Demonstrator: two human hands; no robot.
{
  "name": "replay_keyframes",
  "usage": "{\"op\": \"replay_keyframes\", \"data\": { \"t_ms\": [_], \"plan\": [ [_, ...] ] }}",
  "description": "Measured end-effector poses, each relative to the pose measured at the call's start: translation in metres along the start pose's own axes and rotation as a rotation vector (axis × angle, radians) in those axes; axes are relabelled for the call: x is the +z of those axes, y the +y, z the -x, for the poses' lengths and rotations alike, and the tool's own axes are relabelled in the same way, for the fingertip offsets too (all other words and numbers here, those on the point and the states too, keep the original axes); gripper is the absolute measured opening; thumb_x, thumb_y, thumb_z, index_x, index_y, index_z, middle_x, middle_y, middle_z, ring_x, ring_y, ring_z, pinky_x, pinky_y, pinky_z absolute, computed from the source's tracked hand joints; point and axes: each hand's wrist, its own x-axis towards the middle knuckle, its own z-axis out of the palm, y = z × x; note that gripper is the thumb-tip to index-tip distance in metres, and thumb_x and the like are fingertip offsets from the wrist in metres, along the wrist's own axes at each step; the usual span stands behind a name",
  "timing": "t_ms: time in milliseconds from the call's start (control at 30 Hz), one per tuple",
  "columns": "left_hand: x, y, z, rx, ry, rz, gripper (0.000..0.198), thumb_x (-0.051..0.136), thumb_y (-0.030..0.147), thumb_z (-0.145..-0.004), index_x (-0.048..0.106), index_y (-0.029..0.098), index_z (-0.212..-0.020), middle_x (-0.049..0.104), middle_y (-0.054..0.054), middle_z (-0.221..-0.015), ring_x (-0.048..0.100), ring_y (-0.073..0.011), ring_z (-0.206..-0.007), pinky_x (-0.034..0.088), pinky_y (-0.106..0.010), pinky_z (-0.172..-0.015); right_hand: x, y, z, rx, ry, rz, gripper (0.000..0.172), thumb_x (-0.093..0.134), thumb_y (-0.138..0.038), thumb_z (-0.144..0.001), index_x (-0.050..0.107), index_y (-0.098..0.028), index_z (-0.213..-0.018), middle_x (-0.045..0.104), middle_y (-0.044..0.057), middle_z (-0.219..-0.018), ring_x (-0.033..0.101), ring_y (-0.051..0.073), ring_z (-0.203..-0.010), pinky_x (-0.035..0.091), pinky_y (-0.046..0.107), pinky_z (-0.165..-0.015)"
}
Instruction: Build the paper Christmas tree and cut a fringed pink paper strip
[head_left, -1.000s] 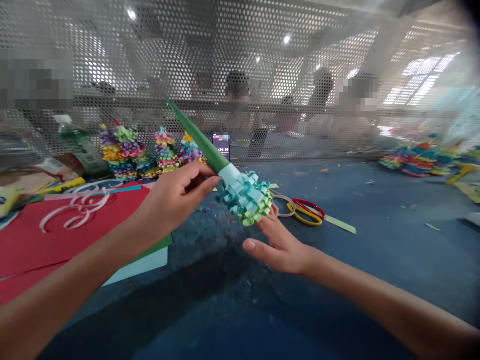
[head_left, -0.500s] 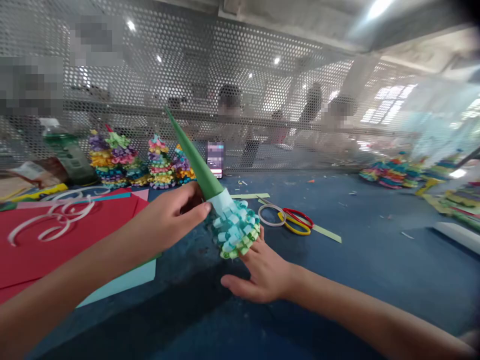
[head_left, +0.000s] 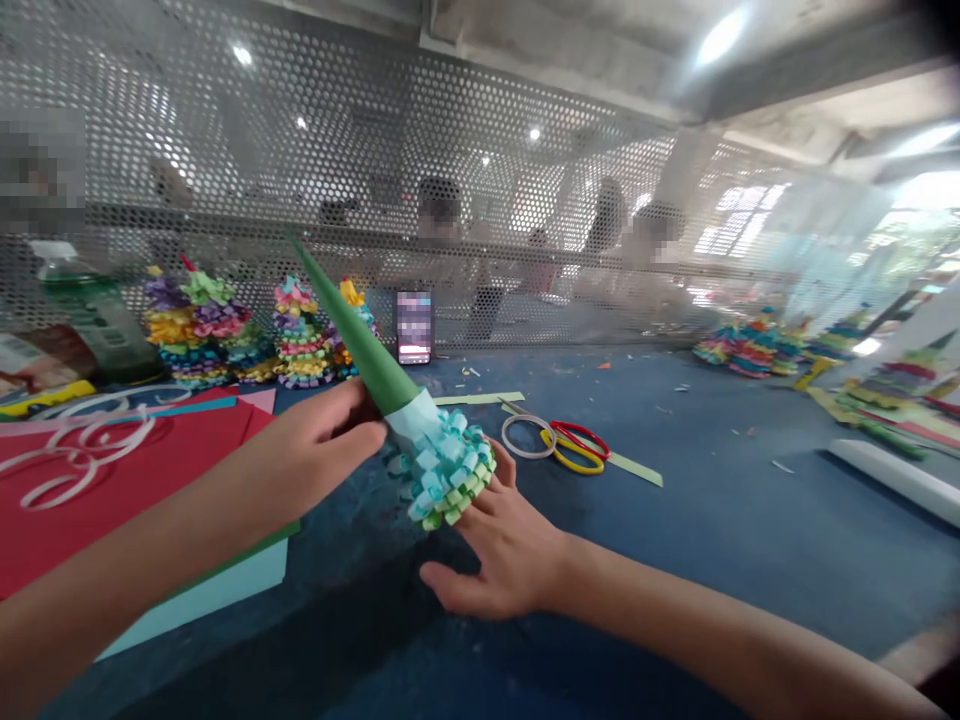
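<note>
A green paper cone (head_left: 367, 350) leans up to the left, its lower part ringed with light-blue and pale-green curled paper loops. My left hand (head_left: 330, 430) holds its left side, the thumb at the light-blue band and the other fingers partly hidden behind. From below right, my right hand (head_left: 517, 560) supports the looped base; those fingertips disappear under or inside the cone, and the thumb sticks out free. Just right of the cone lie scissors (head_left: 577, 447) with red and yellow handles, beside a whitish ring (head_left: 527, 437).
Red paper sheets (head_left: 187, 480) and white curled strips (head_left: 112, 450) lie at left. Behind them stand finished looped cones (head_left: 300, 335) and a green bottle (head_left: 97, 310). A phone (head_left: 415, 328) leans against the perforated metal screen (head_left: 495, 200). A white bar (head_left: 892, 480) lies at right.
The whole view has shifted slightly, so the cone and both hands appear a little farther left. Both hands keep nearly the same hold on the cone.
</note>
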Motion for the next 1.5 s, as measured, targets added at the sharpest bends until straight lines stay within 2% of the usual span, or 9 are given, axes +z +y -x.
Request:
{"op": "replay_keyframes", "data": {
  "t_ms": [167, 267, 433, 633, 933, 1067, 1200, 1367, 1500],
  "plan": [
    [-0.001, 0.005, 0.003, -0.049, -0.014, 0.074, 0.037, 0.051, 0.03, -0.083, 0.064, 0.022, -0.116, 0.073, -0.006, -0.103, 0.065, -0.0244, -0.093, 0.053, -0.035, -0.079, -0.003, 0.0, -0.002, 0.033, -0.06, -0.049, 0.062, 0.047, -0.054, -0.088, 0.054, -0.013, -0.134, 0.058, 0.015, -0.138, 0.042, 0.03, -0.136, -0.005, 0.054, -0.119],
    [-0.001, 0.004, 0.002, -0.025, -0.004, 0.152, 0.035, 0.055, 0.035, -0.084, 0.066, 0.021, -0.115, 0.072, -0.007, -0.11, 0.065, -0.0265, -0.103, 0.053, -0.036, -0.084, -0.004, 0.0, -0.002, 0.025, -0.052, -0.068, 0.062, 0.046, -0.054, -0.089, 0.053, -0.012, -0.135, 0.057, 0.016, -0.139, 0.041, 0.029, -0.137, -0.004, 0.053, -0.119],
    [-0.003, 0.004, 0.0, 0.003, -0.046, 0.055, 0.035, 0.053, 0.037, -0.089, 0.064, 0.02, -0.118, 0.07, -0.007, -0.118, 0.062, -0.0255, -0.113, 0.05, -0.032, -0.092, -0.005, 0.0, -0.001, 0.04, -0.07, -0.118, 0.061, 0.048, -0.051, -0.089, 0.054, -0.01, -0.134, 0.06, 0.018, -0.133, 0.048, 0.031, -0.132, -0.003, 0.053, -0.119],
    [-0.001, 0.006, 0.001, -0.045, -0.058, 0.069, 0.032, 0.049, 0.023, -0.086, 0.063, 0.02, -0.114, 0.072, -0.004, -0.109, 0.066, -0.0224, -0.1, 0.052, -0.031, -0.084, -0.004, -0.001, 0.001, 0.038, -0.075, -0.13, 0.062, 0.047, -0.051, -0.09, 0.049, -0.012, -0.138, 0.059, 0.018, -0.134, 0.047, 0.032, -0.131, -0.004, 0.055, -0.118],
    [-0.004, 0.004, 0.0, 0.013, -0.106, 0.063, 0.03, 0.049, 0.035, -0.091, 0.06, 0.019, -0.114, 0.067, -0.007, -0.117, 0.059, -0.0255, -0.112, 0.048, -0.036, -0.092, -0.005, -0.001, 0.002, 0.054, -0.082, -0.156, 0.063, 0.044, -0.052, -0.091, 0.046, -0.013, -0.14, 0.047, 0.016, -0.148, 0.033, 0.03, -0.142, -0.006, 0.052, -0.118],
    [0.005, 0.003, 0.003, 0.009, -0.062, 0.024, 0.029, 0.044, 0.032, -0.093, 0.056, 0.02, -0.116, 0.066, -0.006, -0.109, 0.058, -0.0244, -0.104, 0.048, -0.036, -0.087, -0.007, -0.007, 0.001, 0.053, -0.075, -0.157, 0.065, 0.044, -0.053, -0.091, 0.043, -0.012, -0.142, 0.052, 0.018, -0.142, 0.037, 0.029, -0.14, -0.008, 0.052, -0.118],
    [0.019, -0.004, 0.007, 0.075, 0.02, 0.102, 0.031, 0.037, 0.028, -0.097, 0.049, 0.022, -0.125, 0.063, -0.005, -0.109, 0.056, -0.0206, -0.092, 0.048, -0.034, -0.082, -0.009, -0.013, 0.001, 0.03, -0.034, -0.142, 0.06, 0.045, -0.053, -0.09, 0.053, -0.012, -0.133, 0.057, 0.017, -0.138, 0.038, 0.03, -0.139, -0.011, 0.05, -0.118],
    [0.02, -0.008, 0.007, 0.081, 0.021, 0.236, 0.03, 0.041, 0.031, -0.098, 0.049, 0.023, -0.126, 0.061, -0.005, -0.118, 0.057, -0.0208, -0.101, 0.046, -0.032, -0.088, -0.011, -0.014, 0.002, 0.034, -0.024, -0.129, 0.06, 0.047, -0.05, -0.09, 0.047, -0.013, -0.138, 0.053, 0.017, -0.142, 0.04, 0.03, -0.137, 0.0, 0.051, -0.119],
    [0.016, -0.004, 0.005, 0.067, -0.046, 0.158, 0.032, 0.045, 0.044, -0.097, 0.049, 0.022, -0.12, 0.062, -0.005, -0.111, 0.058, -0.0223, -0.101, 0.047, -0.032, -0.083, -0.015, -0.014, 0.005, 0.063, -0.016, -0.154, 0.069, 0.049, -0.046, -0.091, 0.027, -0.015, -0.149, 0.042, 0.016, -0.15, 0.032, 0.031, -0.141, 0.013, 0.05, -0.117]
  ]
}}
